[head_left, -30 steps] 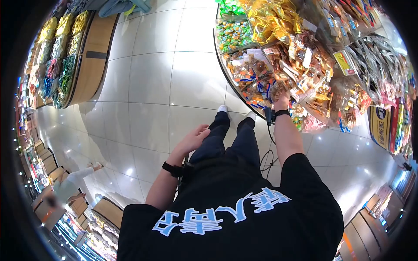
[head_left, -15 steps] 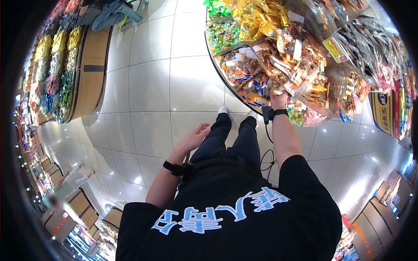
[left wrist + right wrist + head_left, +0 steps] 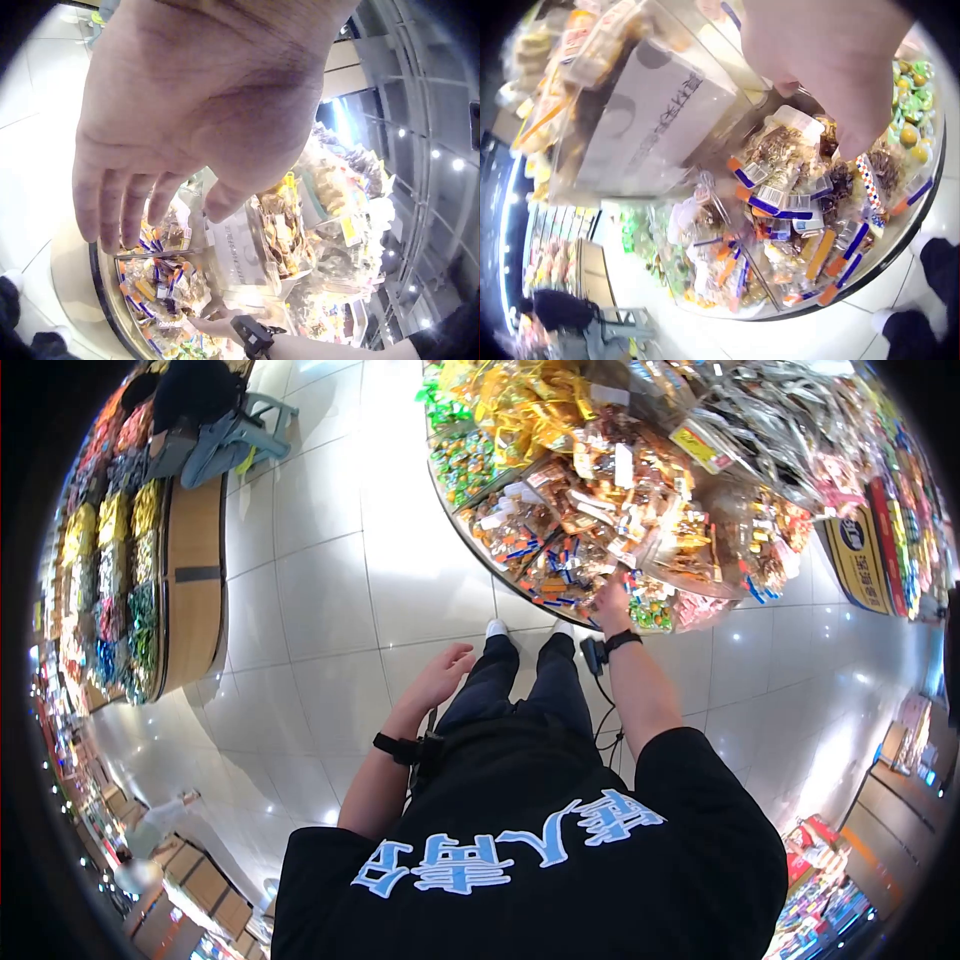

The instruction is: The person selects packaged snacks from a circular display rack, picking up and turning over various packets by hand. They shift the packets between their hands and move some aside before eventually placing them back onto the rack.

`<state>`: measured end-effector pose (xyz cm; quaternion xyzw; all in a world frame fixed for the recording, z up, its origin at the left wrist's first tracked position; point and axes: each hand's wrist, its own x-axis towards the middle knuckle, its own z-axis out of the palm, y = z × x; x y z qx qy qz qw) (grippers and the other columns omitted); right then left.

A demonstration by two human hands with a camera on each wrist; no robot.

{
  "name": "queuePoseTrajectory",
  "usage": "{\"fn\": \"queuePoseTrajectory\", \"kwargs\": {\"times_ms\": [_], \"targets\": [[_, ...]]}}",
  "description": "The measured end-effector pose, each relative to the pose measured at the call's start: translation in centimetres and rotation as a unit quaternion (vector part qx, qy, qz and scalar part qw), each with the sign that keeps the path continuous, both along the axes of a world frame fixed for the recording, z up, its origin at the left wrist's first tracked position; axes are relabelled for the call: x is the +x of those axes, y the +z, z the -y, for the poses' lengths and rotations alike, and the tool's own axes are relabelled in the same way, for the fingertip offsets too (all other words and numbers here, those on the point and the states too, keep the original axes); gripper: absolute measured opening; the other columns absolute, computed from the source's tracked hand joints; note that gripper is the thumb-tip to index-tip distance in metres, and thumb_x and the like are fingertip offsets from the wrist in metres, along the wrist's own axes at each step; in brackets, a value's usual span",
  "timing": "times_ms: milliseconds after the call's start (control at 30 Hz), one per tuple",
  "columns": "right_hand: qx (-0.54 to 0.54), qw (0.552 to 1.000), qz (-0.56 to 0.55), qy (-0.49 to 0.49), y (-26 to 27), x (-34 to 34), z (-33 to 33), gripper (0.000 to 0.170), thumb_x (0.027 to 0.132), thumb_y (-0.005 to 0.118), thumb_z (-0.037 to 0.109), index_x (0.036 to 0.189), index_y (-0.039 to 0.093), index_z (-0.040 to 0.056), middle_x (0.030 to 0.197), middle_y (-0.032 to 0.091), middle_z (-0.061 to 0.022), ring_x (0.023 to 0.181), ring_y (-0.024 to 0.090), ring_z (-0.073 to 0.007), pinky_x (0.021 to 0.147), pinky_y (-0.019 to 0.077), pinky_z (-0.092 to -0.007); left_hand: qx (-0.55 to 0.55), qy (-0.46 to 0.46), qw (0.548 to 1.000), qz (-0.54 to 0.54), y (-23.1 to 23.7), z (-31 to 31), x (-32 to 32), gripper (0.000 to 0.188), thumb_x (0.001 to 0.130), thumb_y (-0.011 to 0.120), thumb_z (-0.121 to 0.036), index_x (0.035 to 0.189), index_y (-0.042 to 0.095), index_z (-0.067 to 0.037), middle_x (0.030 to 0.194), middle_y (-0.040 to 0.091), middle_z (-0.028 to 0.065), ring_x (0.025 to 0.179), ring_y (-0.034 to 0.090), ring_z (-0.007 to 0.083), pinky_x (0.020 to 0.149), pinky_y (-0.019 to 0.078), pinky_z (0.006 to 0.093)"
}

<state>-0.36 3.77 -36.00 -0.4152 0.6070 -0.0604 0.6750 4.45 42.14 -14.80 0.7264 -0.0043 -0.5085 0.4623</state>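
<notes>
My right hand (image 3: 612, 603) is down at the front compartment of a round display bin. In the right wrist view its thumb and a finger stand apart, with the fingertips at clear snack packets (image 3: 780, 199) with blue-and-orange ends. Nothing is plainly pinched between them; the other fingers are hidden. A packet with a checkered strip (image 3: 871, 184) lies just under the fingertip. My left hand (image 3: 440, 678) hangs in front of my body, fingers loosely extended and holding nothing. Its palm (image 3: 195, 105) shows in the left wrist view.
A clear divider (image 3: 742, 247) splits the compartments. Green-wrapped pieces (image 3: 913, 109) fill the neighbouring section, and a white sign (image 3: 649, 112) stands behind. The bin's dark rim (image 3: 475, 555) curves towards my feet. Another display (image 3: 195, 590) stands left, a person in dark clothing (image 3: 195, 400) beside it.
My right hand has drawn back slightly from the brown packets towards the bin's near edge. In the head view the bin has shifted left. My left hand hangs as before.
</notes>
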Motion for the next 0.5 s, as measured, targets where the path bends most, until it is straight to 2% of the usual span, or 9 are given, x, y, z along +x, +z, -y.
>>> {"fn": "queuePoseTrajectory", "kwargs": {"times_ms": [67, 133, 200, 267, 333, 400, 467, 500], "targets": [[-0.084, 0.976, 0.073, 0.189, 1.6, -1.5, -0.5, 0.019, 0.09, 0.058, 0.021, 0.084, 0.065, 0.0051, 0.072, 0.055, 0.0016, 0.064, 0.051, -0.0109, 0.058, 0.0388, -0.0291, -0.013, -0.003, 1.0, -0.006, 1.1, 0.8, 0.6, 0.044, 0.101, 0.048, -0.032, 0.133, 0.05, -0.002, 0.121, 0.062, 0.0097, 0.109, 0.059, 0.0193, 0.093, 0.0454, 0.0333], [-0.152, 0.943, 0.092, 0.283, 7.5, -1.8, -2.1, 0.019, 0.092, 0.057, 0.018, 0.091, 0.067, 0.0026, 0.083, 0.065, -0.003, 0.075, 0.06, -0.0116, 0.069, 0.0478, -0.0272, -0.036, -0.014, 0.999, 0.008, 1.5, 1.6, 1.4, 0.043, 0.101, 0.048, -0.032, 0.133, 0.05, -0.002, 0.119, 0.062, 0.0092, 0.108, 0.059, 0.0189, 0.093, 0.0454, 0.0328], [-0.088, 0.949, 0.14, 0.267, 14.5, -2.1, -2.0, 0.018, 0.094, 0.056, 0.016, 0.095, 0.066, 0.0022, 0.086, 0.067, -0.0042, 0.079, 0.063, -0.0122, 0.074, 0.0512, -0.0265, -0.052, -0.022, 0.998, 0.019, 1.3, 2.4, 2.0, 0.043, 0.101, 0.048, -0.031, 0.133, 0.05, -0.003, 0.119, 0.063, 0.0089, 0.107, 0.059, 0.0185, 0.093, 0.0455, 0.0324], [-0.177, 0.925, 0.224, 0.252, 16.7, -3.0, 1.2, 0.015, 0.096, 0.055, 0.011, 0.096, 0.065, 0.0001, 0.084, 0.068, -0.0058, 0.073, 0.064, -0.0121, 0.067, 0.0521, -0.0253, -0.062, -0.029, 0.997, 0.029, 0.3, 3.3, 2.7, 0.042, 0.101, 0.048, -0.031, 0.133, 0.05, -0.003, 0.118, 0.063, 0.0088, 0.107, 0.059, 0.0182, 0.093, 0.0456, 0.0321], [-0.29, 0.897, 0.222, 0.25, 19.1, -3.3, 5.5, 0.014, 0.095, 0.054, 0.009, 0.094, 0.066, 0.0002, 0.078, 0.066, -0.0048, 0.07, 0.063, -0.0113, 0.064, 0.051, -0.0245, -0.067, -0.04, 0.997, 0.028, 0.7, 4.5, 3.3, 0.042, 0.101, 0.047, -0.03, 0.133, 0.05, -0.003, 0.119, 0.062, 0.0091, 0.108, 0.059, 0.018, 0.093, 0.0458, 0.032], [-0.354, 0.886, 0.196, 0.225, 21.4, -2.4, 9.1, 0.012, 0.093, 0.057, 0.006, 0.094, 0.066, -0.0011, 0.075, 0.068, -0.0055, 0.072, 0.064, -0.0099, 0.066, 0.0518, -0.0248, -0.073, -0.055, 0.995, 0.033, 1.3, 5.7, 3.4, 0.041, 0.102, 0.046, -0.029, 0.134, 0.049, -0.004, 0.12, 0.062, 0.0092, 0.108, 0.059, 0.0177, 0.093, 0.046, 0.032], [-0.487, 0.819, 0.067, 0.295, 21.7, -1.1, 13.4, 0.017, 0.087, 0.064, 0.01, 0.099, 0.066, -0.0006, 0.08, 0.071, -0.0105, 0.076, 0.069, -0.0149, 0.072, 0.0538, -0.0274, -0.081, -0.074, 0.993, 0.049, 2.2, 7.2, 3.5, 0.04, 0.102, 0.045, -0.028, 0.134, 0.049, -0.004, 0.121, 0.062, 0.0092, 0.109, 0.059, 0.0173, 0.093, 0.0462, 0.0318], [-0.519, 0.771, -0.03, 0.368, 21.9, -0.4, 15.4, 0.03, 0.08, 0.07, 0.016, 0.106, 0.066, 0.0013, 0.091, 0.072, -0.0157, 0.085, 0.071, -0.0226, 0.081, 0.0542, -0.0322, -0.093, -0.081, 0.991, 0.048, 2.9, 8.1, 3.5, 0.04, 0.102, 0.044, -0.028, 0.134, 0.049, -0.004, 0.121, 0.061, 0.0092, 0.11, 0.058, 0.0172, 0.094, 0.0462, 0.0319]]}}
